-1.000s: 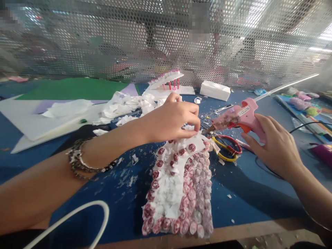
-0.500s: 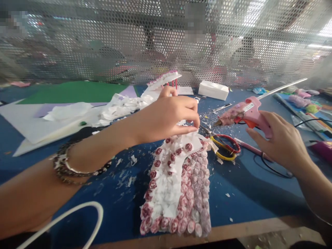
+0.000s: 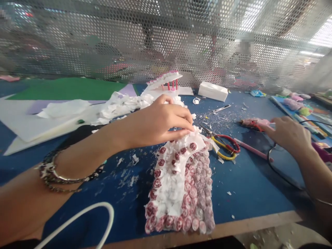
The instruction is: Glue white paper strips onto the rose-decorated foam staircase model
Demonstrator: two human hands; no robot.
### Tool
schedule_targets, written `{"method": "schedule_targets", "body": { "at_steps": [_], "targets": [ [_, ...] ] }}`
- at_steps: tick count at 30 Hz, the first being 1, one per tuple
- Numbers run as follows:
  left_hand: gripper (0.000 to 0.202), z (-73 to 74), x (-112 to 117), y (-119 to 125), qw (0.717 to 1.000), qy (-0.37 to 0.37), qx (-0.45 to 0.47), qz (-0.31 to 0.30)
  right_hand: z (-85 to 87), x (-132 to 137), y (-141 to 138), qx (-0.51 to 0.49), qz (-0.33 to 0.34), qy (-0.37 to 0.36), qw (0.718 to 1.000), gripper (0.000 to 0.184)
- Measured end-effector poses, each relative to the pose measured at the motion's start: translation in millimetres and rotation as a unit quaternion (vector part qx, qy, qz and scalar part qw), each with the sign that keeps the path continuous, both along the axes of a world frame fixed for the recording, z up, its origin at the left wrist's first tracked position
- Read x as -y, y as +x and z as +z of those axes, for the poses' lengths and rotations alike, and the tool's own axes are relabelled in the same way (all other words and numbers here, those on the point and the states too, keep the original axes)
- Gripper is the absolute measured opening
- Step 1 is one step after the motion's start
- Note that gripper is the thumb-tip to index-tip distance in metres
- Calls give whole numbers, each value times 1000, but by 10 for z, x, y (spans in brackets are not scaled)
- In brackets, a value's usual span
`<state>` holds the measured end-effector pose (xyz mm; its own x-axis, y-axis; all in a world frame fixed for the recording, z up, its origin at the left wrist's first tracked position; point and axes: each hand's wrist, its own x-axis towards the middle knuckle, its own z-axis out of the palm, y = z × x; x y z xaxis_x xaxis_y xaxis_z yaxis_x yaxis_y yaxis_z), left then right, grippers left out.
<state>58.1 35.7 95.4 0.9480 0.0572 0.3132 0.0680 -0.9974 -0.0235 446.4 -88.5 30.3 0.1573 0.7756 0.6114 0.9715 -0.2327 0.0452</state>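
Note:
My left hand point(image 3: 158, 122) reaches across the blue table and pinches white paper at the far end of a craft piece point(image 3: 181, 186) covered in pink and red paper rosettes with white tissue down its middle. My right hand point(image 3: 290, 135) is far to the right, lying over the handle of a pink glue gun point(image 3: 252, 122) that rests on its side on the table. Its fingers curl over the gun; how firm the grip is does not show. Yellow-and-red scissors point(image 3: 225, 147) lie between the craft piece and the gun.
A perforated metal screen point(image 3: 166, 41) walls off the back. White tissue scraps point(image 3: 121, 105), white and green sheets point(image 3: 67, 88), a small pink-legged model point(image 3: 166, 81) and a white block point(image 3: 214, 90) lie behind. A black cable point(image 3: 282, 173) loops at right, a white cable point(image 3: 77, 218) at the near edge.
My right hand has swung the glue gun away from the craft piece to the right and lowered it onto the table. My left hand has stayed pinching the white paper.

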Motion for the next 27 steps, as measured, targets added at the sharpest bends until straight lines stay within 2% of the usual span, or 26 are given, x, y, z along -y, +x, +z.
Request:
{"method": "schedule_targets", "body": {
  "at_steps": [1,2,3,4,6,8,9,11,14,27],
  "targets": [
    [25,-2,-2,-5,1000,-2,0,1,57,-4,-134,25,1,4,1000,37],
    [25,-2,-4,-8,1000,-5,0,4,121,-9,-301,74,35,5,997,32],
    [25,0,-5,-7,1000,-7,-4,7,188,-15,-494,107,118,-1,987,24],
    [25,2,-5,-4,1000,-10,-6,9,255,-23,-701,133,215,2,967,18],
    [25,6,-1,6,1000,-13,-13,14,378,-45,-1105,206,385,37,899,13],
    [26,9,11,17,999,-15,-23,19,470,-79,-1425,249,475,53,843,16],
    [27,10,19,20,999,-15,-27,22,501,-101,-1538,260,494,59,828,15],
    [28,11,36,22,999,-16,-33,27,530,-148,-1672,287,510,66,808,13],
    [26,9,52,16,999,-21,-32,30,513,-209,-1718,320,508,74,797,12],
    [26,-13,25,26,999,-30,-24,21,436,-272,-1712,357,479,105,795,8]
  ]
}}
